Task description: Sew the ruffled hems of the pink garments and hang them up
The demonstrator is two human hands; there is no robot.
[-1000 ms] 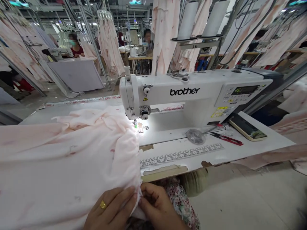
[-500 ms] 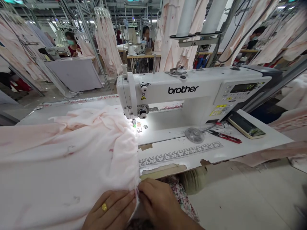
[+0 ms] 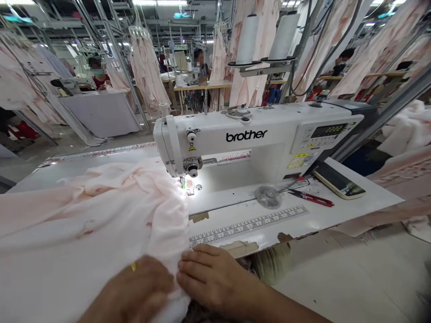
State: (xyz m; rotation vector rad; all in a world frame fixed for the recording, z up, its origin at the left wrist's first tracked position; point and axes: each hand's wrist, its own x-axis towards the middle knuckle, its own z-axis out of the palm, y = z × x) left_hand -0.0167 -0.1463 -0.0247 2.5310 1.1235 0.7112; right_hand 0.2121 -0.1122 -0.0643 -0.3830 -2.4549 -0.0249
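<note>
Pale pink cloth [image 3: 111, 233] with faint reddish marks lies in soft folds over the left of the sewing table. Its right edge runs from the lit needle and presser foot [image 3: 182, 181] of a white Brother sewing machine [image 3: 215, 134] down towards me. My right hand [image 3: 215, 273] rests on that edge near the table front, fingers stretched out flat over the cloth, thumb hidden. To its left, my left hand [image 3: 134, 287], wearing a gold ring, is over the cloth; motion blur hides how its fingers are set.
A printed ruler [image 3: 249, 224] runs along the table front. Right of it lie a clear round disc [image 3: 268, 197], red thread snips [image 3: 311, 197] and a phone [image 3: 338, 179]. Thread cones [image 3: 247, 40] stand above the machine. Other people work at machines behind, among hanging garments.
My right hand has gone from pinching the cloth edge to lying flat on it. My left hand has shifted left and blurred. The view tilted up slightly; the machine's display reads differently.
</note>
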